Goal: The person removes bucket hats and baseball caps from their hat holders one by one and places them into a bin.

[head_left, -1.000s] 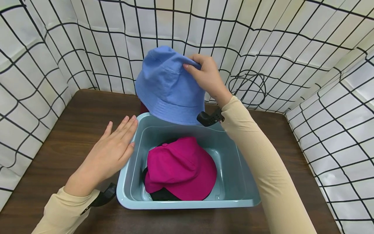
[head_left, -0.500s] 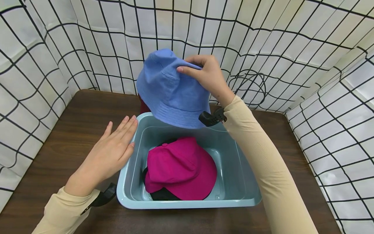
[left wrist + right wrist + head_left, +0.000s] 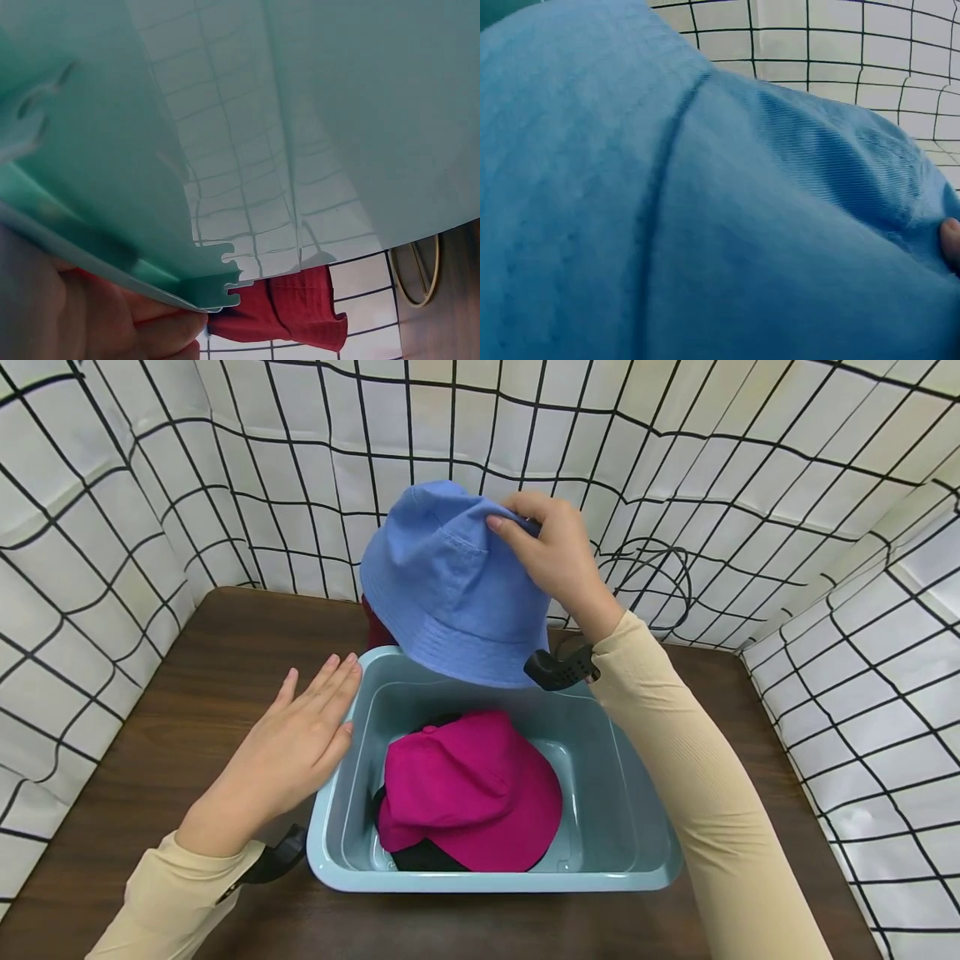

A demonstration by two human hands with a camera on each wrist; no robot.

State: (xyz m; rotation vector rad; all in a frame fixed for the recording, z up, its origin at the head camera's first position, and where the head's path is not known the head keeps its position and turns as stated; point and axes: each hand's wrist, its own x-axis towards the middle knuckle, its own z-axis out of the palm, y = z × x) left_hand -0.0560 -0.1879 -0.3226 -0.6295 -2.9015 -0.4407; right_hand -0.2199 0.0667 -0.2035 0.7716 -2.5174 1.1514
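Head view: the right hand [image 3: 562, 552] grips the blue hat [image 3: 453, 581] at upper centre, thumb on the near face of the crown. The hat is held brim down, its lower edge overlapping the far rim of the bin [image 3: 487, 882]. The left hand [image 3: 281, 752], at left of centre, grasps nothing; its fingers are extended, palm down, along the left rim. Inside the bin, at lower centre, lies a pink cap [image 3: 472, 797] (a black item [image 3: 427, 857] shows beneath it). A dark red item [image 3: 377, 627] is partly hidden behind the hat. The bin stands on a brown table [image 3: 247, 643]. A grid-patterned curtain [image 3: 300, 468] spans the top and sides of the frame; a coil [image 3: 648, 581] is at upper right.

Left wrist view: the bin's wall fills most of the frame. Fingers appear at lower left, next to the rim. The red item is at bottom centre.

Right wrist view: the hat covers the left and lower areas, a seam running through it. A fingertip contacts the fabric at the right edge.
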